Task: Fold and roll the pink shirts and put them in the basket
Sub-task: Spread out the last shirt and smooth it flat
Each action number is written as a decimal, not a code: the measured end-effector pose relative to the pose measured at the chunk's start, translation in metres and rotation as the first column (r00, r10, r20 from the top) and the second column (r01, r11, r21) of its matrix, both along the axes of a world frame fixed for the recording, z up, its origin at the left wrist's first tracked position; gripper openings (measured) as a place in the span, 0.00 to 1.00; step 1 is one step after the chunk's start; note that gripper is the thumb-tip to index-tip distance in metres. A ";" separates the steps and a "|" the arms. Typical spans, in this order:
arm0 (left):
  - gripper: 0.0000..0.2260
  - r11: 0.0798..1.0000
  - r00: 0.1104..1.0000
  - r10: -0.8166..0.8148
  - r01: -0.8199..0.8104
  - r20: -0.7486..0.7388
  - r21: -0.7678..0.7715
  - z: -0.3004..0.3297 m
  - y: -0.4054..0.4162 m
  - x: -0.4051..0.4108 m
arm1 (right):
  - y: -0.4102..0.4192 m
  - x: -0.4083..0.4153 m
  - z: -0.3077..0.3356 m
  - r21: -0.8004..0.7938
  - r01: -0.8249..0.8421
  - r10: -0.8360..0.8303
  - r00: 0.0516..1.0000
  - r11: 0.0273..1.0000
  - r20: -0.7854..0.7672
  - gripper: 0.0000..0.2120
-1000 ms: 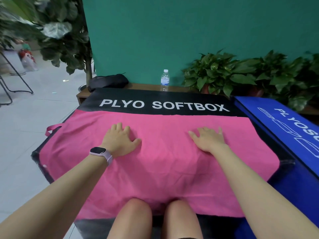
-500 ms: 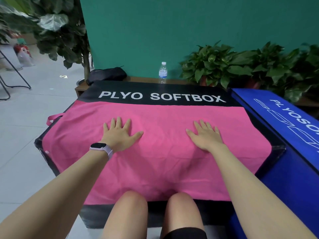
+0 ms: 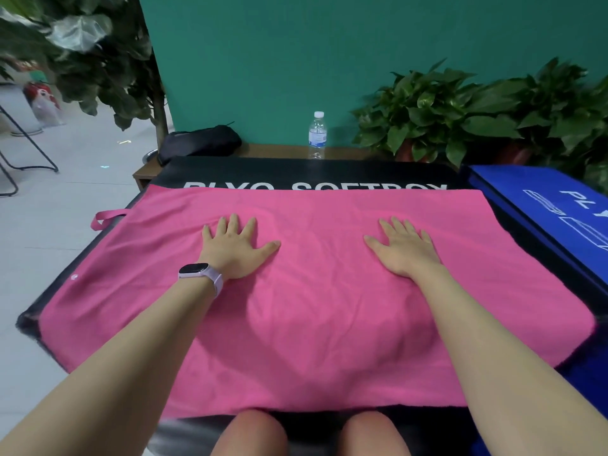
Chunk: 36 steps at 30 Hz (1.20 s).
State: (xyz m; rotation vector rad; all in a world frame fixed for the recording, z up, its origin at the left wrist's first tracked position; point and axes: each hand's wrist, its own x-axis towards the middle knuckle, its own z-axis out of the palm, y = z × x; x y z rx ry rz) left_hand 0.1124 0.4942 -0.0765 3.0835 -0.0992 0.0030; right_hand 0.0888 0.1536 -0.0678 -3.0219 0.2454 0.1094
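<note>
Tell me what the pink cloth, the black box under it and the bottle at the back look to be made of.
Pink cloth: soft matte fabric, likely microfibre or terry; it wrinkles and its right edge looks fuzzy.
Black box: smooth coated cover, probably vinyl; it shows a faint sheen and printed white letters.
Bottle: clear plastic, seemingly; see-through, with a white cap and a label.

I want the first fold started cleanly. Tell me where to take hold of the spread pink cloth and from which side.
Probably the two far corners of the flat pink cloth, one per grip, coming from beyond its far edge. It lies spread on the black padded box, with the left hand and right hand flat on its middle, so only edges offer a pinchable fold.
</note>
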 end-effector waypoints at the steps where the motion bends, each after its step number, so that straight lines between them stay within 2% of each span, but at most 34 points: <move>1: 0.47 1.000 1.000 0.001 -0.001 -0.006 0.003 0.000 -0.001 0.010 | 0.000 0.010 0.000 -0.002 0.001 -0.001 1.000 1.000 -0.002 0.37; 11: 0.49 1.000 1.000 -0.016 0.016 0.010 -0.001 0.001 -0.009 0.108 | -0.007 0.096 0.000 -0.007 0.029 -0.029 0.999 1.000 0.026 0.38; 16: 0.41 0.999 0.999 -0.036 0.037 0.034 -0.006 -0.001 -0.014 0.129 | -0.009 0.123 -0.002 -0.017 0.019 -0.018 0.998 1.000 0.062 0.38; 18: 0.38 0.998 0.994 -0.021 0.027 0.107 -0.056 0.000 -0.014 0.128 | -0.008 0.125 -0.005 -0.007 0.017 -0.016 0.995 1.000 0.099 0.38; 20: 0.32 0.995 0.958 -0.037 0.062 0.285 -0.081 0.005 -0.017 0.118 | -0.008 0.121 -0.004 0.012 0.023 -0.024 0.984 1.000 0.177 0.35; 22: 0.20 0.995 0.913 -0.086 0.096 0.399 -0.005 0.009 -0.023 0.106 | -0.003 0.111 0.002 -0.058 0.012 0.006 0.953 0.998 0.302 0.29; 23: 0.14 0.997 0.930 -0.074 0.078 0.360 0.004 0.013 -0.026 0.099 | 0.004 0.105 0.006 -0.148 0.000 0.050 0.941 0.989 0.334 0.25; 25: 0.11 1.000 0.970 0.001 0.003 0.243 -0.016 0.018 -0.034 0.087 | 0.017 0.092 0.012 -0.264 -0.021 0.111 0.937 0.964 0.331 0.21; 27: 0.15 0.999 0.987 0.033 -0.026 0.158 -0.046 0.017 -0.039 0.074 | 0.028 0.080 0.017 -0.197 -0.049 0.102 0.958 0.979 0.268 0.21; 31: 0.30 0.998 0.995 0.023 -0.018 0.092 -0.054 0.017 -0.036 0.028 | 0.031 0.046 0.029 -0.150 -0.113 0.111 0.994 0.982 -0.025 0.29; 33: 0.33 0.999 1.000 0.003 -0.002 0.011 -0.038 0.019 -0.033 0.004 | 0.027 0.021 0.026 -0.172 -0.145 0.139 0.989 0.974 -0.051 0.30; 36: 0.35 0.998 0.997 -0.021 0.017 -0.072 -0.058 0.023 -0.031 -0.031 | 0.028 -0.023 0.025 -0.107 -0.157 0.160 0.987 0.982 0.022 0.32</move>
